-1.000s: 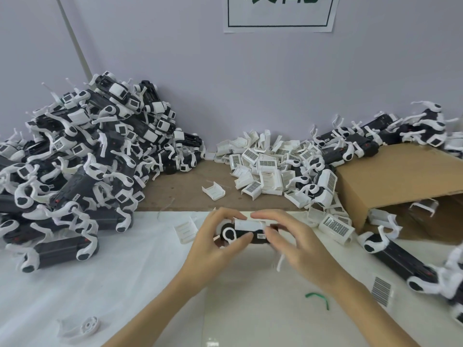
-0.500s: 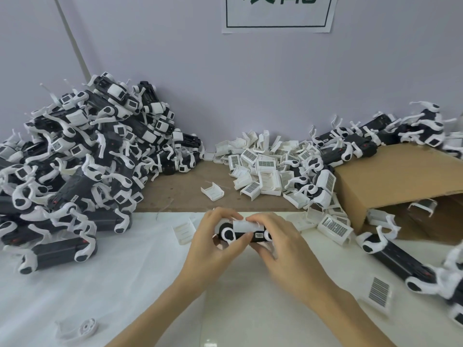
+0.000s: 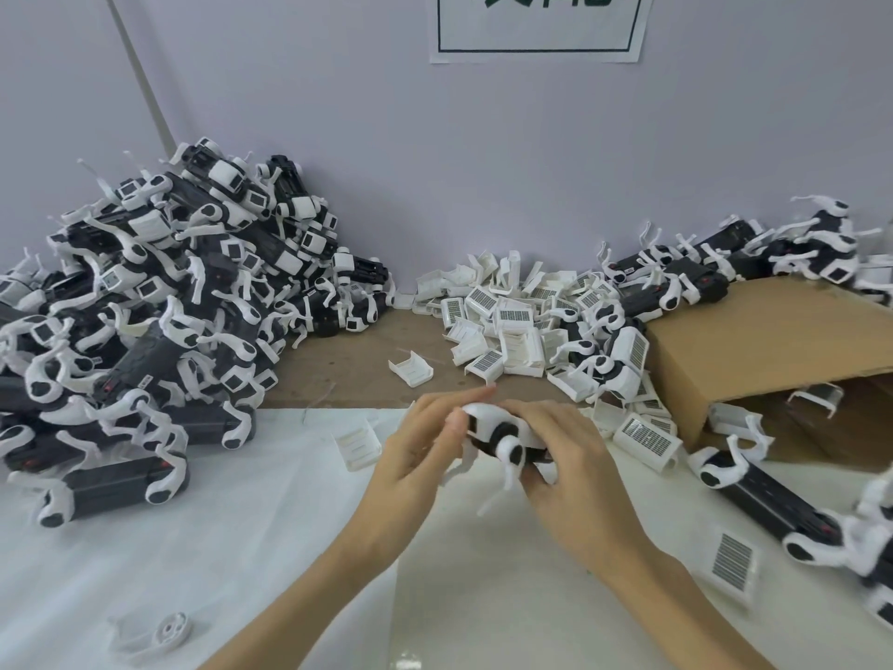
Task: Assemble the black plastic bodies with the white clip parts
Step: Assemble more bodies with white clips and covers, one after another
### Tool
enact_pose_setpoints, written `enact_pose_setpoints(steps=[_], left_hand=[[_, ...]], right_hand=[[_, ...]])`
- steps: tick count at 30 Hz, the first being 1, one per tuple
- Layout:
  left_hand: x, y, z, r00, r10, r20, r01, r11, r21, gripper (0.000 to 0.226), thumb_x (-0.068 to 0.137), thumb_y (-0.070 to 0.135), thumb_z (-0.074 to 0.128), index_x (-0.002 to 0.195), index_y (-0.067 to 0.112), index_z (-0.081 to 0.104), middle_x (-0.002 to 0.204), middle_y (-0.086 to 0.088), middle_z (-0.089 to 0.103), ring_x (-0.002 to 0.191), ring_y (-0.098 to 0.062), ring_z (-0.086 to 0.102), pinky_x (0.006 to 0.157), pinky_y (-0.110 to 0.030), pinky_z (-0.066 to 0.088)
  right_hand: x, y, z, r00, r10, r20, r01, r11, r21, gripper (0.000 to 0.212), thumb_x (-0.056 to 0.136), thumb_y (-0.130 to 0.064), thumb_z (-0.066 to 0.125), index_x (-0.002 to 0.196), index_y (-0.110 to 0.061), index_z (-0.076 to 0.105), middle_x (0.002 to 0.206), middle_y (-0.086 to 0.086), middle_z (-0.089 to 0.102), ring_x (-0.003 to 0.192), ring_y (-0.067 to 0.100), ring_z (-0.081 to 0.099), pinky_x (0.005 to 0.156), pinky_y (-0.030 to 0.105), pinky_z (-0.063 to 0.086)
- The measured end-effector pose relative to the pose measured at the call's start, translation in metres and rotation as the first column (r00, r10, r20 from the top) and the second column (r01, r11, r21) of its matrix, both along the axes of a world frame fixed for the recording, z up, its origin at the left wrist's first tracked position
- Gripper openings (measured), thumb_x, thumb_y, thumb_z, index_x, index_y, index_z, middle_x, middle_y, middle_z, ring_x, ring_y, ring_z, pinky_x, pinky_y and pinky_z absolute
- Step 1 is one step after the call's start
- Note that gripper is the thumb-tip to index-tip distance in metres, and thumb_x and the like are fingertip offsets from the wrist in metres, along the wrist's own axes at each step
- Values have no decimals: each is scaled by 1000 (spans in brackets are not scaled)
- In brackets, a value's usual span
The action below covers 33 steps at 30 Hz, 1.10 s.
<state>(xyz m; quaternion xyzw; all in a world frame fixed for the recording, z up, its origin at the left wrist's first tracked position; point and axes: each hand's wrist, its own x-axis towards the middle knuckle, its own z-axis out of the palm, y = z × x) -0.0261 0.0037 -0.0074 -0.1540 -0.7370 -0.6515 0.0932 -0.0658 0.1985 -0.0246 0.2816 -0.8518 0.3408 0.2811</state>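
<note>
I hold one black plastic body [image 3: 500, 437] with a white clip part on top of it, just above the white sheet in the middle. My right hand [image 3: 565, 456] grips its right end from above, fingers curled round it. My left hand [image 3: 418, 442] pinches its left end with thumb and fingertips. The body is turned so one white round end cap faces me, and thin white legs hang below it. A heap of loose white clip parts [image 3: 512, 316] lies behind my hands.
A big pile of assembled black-and-white pieces [image 3: 159, 302] fills the left. A cardboard box [image 3: 773, 340] lies at the right with more black bodies [image 3: 773, 500] in front of it. A single white clip [image 3: 410, 367] sits on the brown board. A white round piece [image 3: 169, 633] lies front left.
The body was lying flat and sideways between my hands. It has been turned and tilted so its end cap faces me. My right hand has shifted over its right end.
</note>
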Motion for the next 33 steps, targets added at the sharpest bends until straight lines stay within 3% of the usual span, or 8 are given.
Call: enact_pose_setpoints(steps=[3, 9, 14, 19, 22, 24, 29, 33], left_hand=[[-1, 3, -3, 1000, 30, 4, -30, 996, -80, 46, 92, 48, 75, 134, 35, 61, 122, 8, 71, 113, -12, 69, 94, -21, 52], [-9, -17, -4, 991, -8, -135, -20, 977, -210, 47, 93, 21, 82, 134, 22, 60, 132, 8, 69, 130, -21, 62, 107, -27, 47], [-14, -21, -13, 957, 55, -286, -152, 931, -332, 55, 93, 36, 82, 140, 32, 54, 154, 18, 50, 149, -14, 43, 120, -35, 33], [-16, -17, -21, 990, 108, -95, -123, 979, -162, 44, 99, 35, 74, 137, 32, 53, 123, 13, 69, 121, -16, 64, 104, -31, 49], [-18, -22, -23, 983, 72, -169, -110, 967, -228, 39, 101, 22, 71, 137, 30, 57, 123, 15, 67, 120, -16, 63, 100, -19, 44], [-18, -22, -23, 975, 66, -214, -121, 959, -257, 40, 101, 20, 71, 137, 31, 57, 125, 14, 65, 121, -16, 62, 98, -15, 42], [-15, -15, -25, 959, 94, -267, -163, 954, -250, 35, 101, 22, 68, 134, 26, 58, 114, 15, 66, 109, -14, 64, 90, -12, 43], [-13, -18, -18, 960, 114, -254, -187, 940, -285, 35, 97, 48, 71, 128, 36, 60, 109, 14, 67, 99, -18, 65, 87, -20, 48]], right_hand=[[0, -3, 1, 995, -69, -73, 75, 994, 83, 60, 74, -6, 89, 128, -22, 69, 106, -4, 58, 101, 24, 57, 87, 38, 52], [-1, 12, 5, 944, 217, 249, -227, 974, 11, 48, 97, -31, 72, 141, -35, 54, 128, -18, 53, 126, 11, 49, 103, 32, 45], [-3, 10, 5, 997, 34, 69, -42, 991, 124, 48, 89, -30, 81, 131, -23, 59, 120, -9, 51, 113, 16, 51, 99, 35, 45], [3, 2, 2, 998, 15, -65, -2, 978, 209, 51, 85, -35, 83, 129, -25, 59, 118, -6, 52, 108, 16, 50, 97, 35, 41], [5, 2, 2, 998, 65, 23, -69, 974, 214, 50, 95, -53, 65, 135, -23, 58, 120, -12, 58, 117, -12, 36, 103, 26, 32], [4, 4, 1, 996, 77, 38, -83, 975, 207, 44, 102, -50, 54, 135, -22, 59, 116, -12, 62, 113, -17, 34, 105, 25, 29], [-1, 0, 3, 1000, 27, -11, -24, 978, 205, 24, 100, -27, 61, 119, -16, 71, 102, -7, 66, 97, 7, 48, 99, 38, 32], [2, 2, 8, 990, 59, 127, -85, 973, 216, 31, 110, -25, 39, 121, -22, 68, 106, -13, 59, 104, 9, 57, 107, 40, 30]])
